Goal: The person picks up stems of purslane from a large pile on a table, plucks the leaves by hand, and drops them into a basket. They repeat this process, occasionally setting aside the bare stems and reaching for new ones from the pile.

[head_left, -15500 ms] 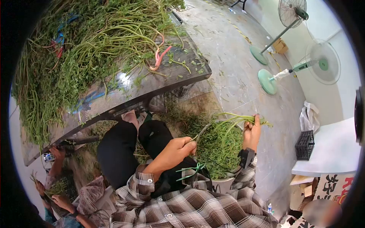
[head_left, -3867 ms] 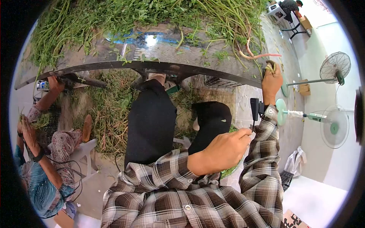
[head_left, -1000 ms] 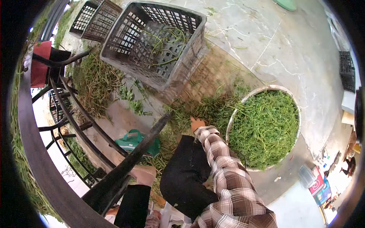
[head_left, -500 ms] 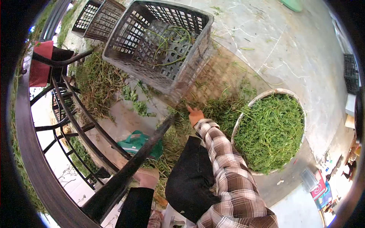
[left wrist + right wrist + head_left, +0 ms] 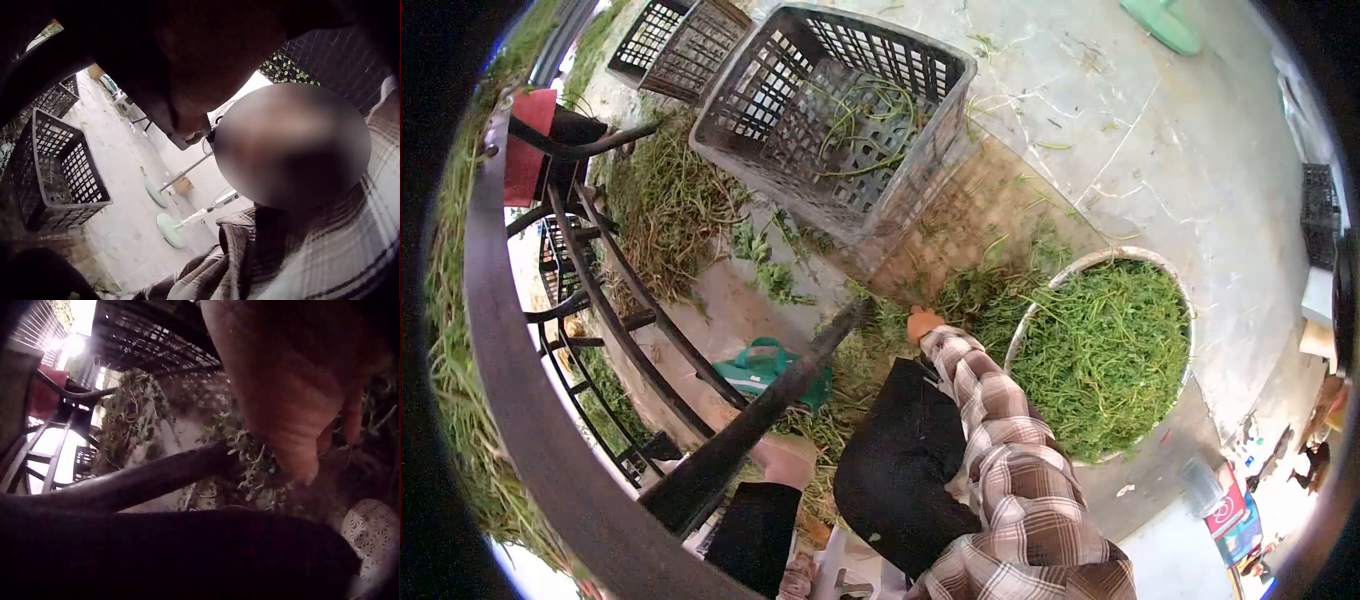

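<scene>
My right hand (image 5: 922, 324) is low among loose green stems (image 5: 990, 300) on the floor, between the crate and the round tub. In the right wrist view, the fingers of this hand (image 5: 294, 394) point down, touching or just above leafy stems (image 5: 256, 469); no firm grip shows. The left hand is outside the head view. A dark, blurred part of my left hand (image 5: 206, 62) fills the top of the left wrist view, and its finger pose and any held thing are unclear.
A black crate (image 5: 880, 215) holding a few stems stands ahead. Right of the hand is a tub heaped with cut greens (image 5: 1105, 355). A dark table leg (image 5: 770, 400) slants close on the left, beside a green bag (image 5: 765, 368). Another person's foot (image 5: 785, 460) is below.
Since the earliest frames the view has swung down from the tabletop to the floor. Over the last half second my right hand's extended finger has drawn in and the hand has dipped slightly.
</scene>
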A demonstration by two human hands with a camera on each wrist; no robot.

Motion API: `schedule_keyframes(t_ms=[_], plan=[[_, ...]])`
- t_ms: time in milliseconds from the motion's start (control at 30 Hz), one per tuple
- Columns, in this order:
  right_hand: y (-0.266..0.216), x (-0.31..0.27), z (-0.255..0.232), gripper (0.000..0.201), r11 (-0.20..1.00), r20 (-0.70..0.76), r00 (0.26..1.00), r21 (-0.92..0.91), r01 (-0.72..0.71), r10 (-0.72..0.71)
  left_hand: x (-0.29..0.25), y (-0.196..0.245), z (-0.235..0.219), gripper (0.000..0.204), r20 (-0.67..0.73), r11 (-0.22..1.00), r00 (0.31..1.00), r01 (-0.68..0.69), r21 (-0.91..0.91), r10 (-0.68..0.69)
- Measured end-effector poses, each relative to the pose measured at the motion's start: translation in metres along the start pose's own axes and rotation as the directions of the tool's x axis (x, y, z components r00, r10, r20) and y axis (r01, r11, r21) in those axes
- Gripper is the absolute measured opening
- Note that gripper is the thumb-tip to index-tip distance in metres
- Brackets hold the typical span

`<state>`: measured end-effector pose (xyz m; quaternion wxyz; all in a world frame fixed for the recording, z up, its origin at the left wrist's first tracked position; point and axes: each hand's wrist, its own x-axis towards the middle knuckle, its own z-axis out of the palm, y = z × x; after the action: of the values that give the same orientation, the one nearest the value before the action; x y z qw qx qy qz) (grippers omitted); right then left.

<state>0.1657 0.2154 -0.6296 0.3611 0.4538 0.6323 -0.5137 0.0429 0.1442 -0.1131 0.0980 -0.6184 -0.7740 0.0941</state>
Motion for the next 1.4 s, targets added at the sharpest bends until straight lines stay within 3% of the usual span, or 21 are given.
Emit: schedule_keyframes(t_ms=[33, 133, 300, 400, 467, 533, 600, 667, 733, 800, 867, 933, 1033, 1067, 1133, 1167, 1200, 1267, 1300, 1367, 1400], plan=[[0.005, -0.006, 0.001, 0.041, 1.0, -0.008, 1.0, -0.009, -0.005, 0.005, -0.004, 0.0, -0.005, 0.085, -0.002, 1.0, 1.0, 0.008, -0.013, -0.008], [0.02, -0.029, 0.007, 0.039, 0.931, -0.132, 0.922, -0.01, 0.366, -0.364, -0.02, 0.0, -0.023, 0.085, -0.016, 0.998, 0.999, 0.036, -0.044, -0.037], [0.033, -0.118, -0.022, 0.058, 0.818, -0.327, 0.807, 0.145, 0.557, -0.492, -0.028, 0.024, -0.056, 0.081, -0.042, 0.994, 0.996, 0.078, -0.08, -0.081], [0.045, -0.158, -0.034, 0.065, 0.765, -0.419, 0.749, 0.172, 0.621, -0.514, -0.023, 0.026, -0.056, 0.079, -0.087, 0.984, 0.995, 0.023, -0.177, -0.039], [0.045, -0.203, -0.05, 0.067, 0.75, -0.404, 0.79, 0.296, 0.591, -0.462, -0.019, 0.028, -0.055, 0.071, -0.233, 0.977, 0.972, -0.073, -0.199, 0.026], [0.046, -0.244, -0.061, 0.071, 0.665, -0.334, 0.838, 0.51, 0.545, -0.431, -0.018, 0.028, -0.055, 0.066, -0.279, 0.964, 0.959, -0.108, -0.243, 0.037], [0.046, -0.284, -0.064, 0.074, 0.619, -0.359, 0.831, 0.554, 0.557, -0.426, -0.026, 0.025, -0.052, 0.06, -0.327, 0.949, 0.944, -0.146, -0.28, 0.048], [0.046, -0.318, -0.066, 0.072, 0.458, -0.413, 0.811, 0.675, 0.578, -0.414, -0.031, 0.025, -0.053, 0.051, -0.425, 0.818, 0.903, -0.289, -0.497, 0.061], [0.045, -0.353, -0.067, 0.067, 0.44, -0.44, 0.776, 0.647, 0.623, -0.452, -0.049, 0.038, -0.061, 0.041, -0.435, 0.733, 0.9, -0.303, -0.609, 0.011], [0.038, -0.393, -0.066, 0.062, 0.42, -0.461, 0.786, 0.67, 0.612, -0.412, -0.064, 0.045, -0.059, 0.037, -0.466, 0.616, 0.862, -0.481, -0.624, 0.201], [0.034, -0.421, -0.066, 0.057, 0.388, -0.442, 0.738, 0.647, 0.656, -0.51, -0.077, 0.051, -0.059, 0.034, -0.414, 0.567, 0.876, -0.477, -0.671, 0.247], [0.03, -0.443, -0.06, 0.051, 0.335, -0.514, 0.718, 0.649, 0.684, -0.47, -0.088, 0.053, -0.045, 0.029, -0.372, 0.519, 0.897, -0.441, -0.732, 0.238], [0.018, -0.487, -0.055, 0.048, 0.342, -0.517, 0.662, 0.584, 0.736, -0.543, -0.102, 0.05, -0.032, 0.035, -0.011, 0.306, 0.967, -0.09, -0.948, 0.253], [0.015, -0.497, -0.052, 0.047, 0.35, -0.516, 0.651, 0.565, 0.748, -0.557, -0.104, 0.05, -0.031, 0.035, -0.021, 0.296, 0.97, -0.094, -0.95, 0.242], [0.004, -0.518, -0.043, 0.046, 0.328, -0.535, 0.624, 0.548, 0.77, -0.57, -0.103, 0.056, -0.02, 0.047, 0.105, 0.203, 0.954, 0.048, -0.978, 0.28], [-0.002, -0.531, -0.041, 0.045, 0.347, -0.525, 0.612, 0.519, 0.781, -0.592, -0.101, 0.06, -0.018, 0.062, 0.151, 0.222, 0.948, 0.089, -0.971, 0.28], [-0.005, -0.539, -0.039, 0.045, 0.363, -0.515, 0.6, 0.49, 0.792, -0.612, -0.098, 0.067, -0.008, 0.062, 0.147, 0.214, 0.951, 0.089, -0.973, 0.273], [-0.008, -0.543, -0.036, 0.044, 0.383, -0.492, 0.587, 0.457, 0.803, -0.643, -0.093, 0.079, -0.002, 0.052, 0.148, -0.186, 0.93, 0.22, -0.958, 0.337], [-0.011, -0.546, -0.032, 0.042, 0.39, -0.49, 0.572, 0.428, 0.815, -0.658, -0.094, 0.083, 0.001, 0.052, 0.148, -0.193, 0.932, 0.221, -0.956, 0.331], [-0.015, -0.545, -0.028, 0.034, 0.421, -0.474, 0.556, 0.366, 0.83, -0.683, -0.096, 0.085, -0.021, 0.045, 0.132, -0.504, 0.911, 0.332, -0.797, 0.391], [-0.017, -0.544, -0.026, 0.034, 0.426, -0.468, 0.561, 0.369, 0.826, -0.683, -0.095, 0.087, -0.021, 0.045, 0.136, -0.508, 0.911, 0.335, -0.794, 0.388]])
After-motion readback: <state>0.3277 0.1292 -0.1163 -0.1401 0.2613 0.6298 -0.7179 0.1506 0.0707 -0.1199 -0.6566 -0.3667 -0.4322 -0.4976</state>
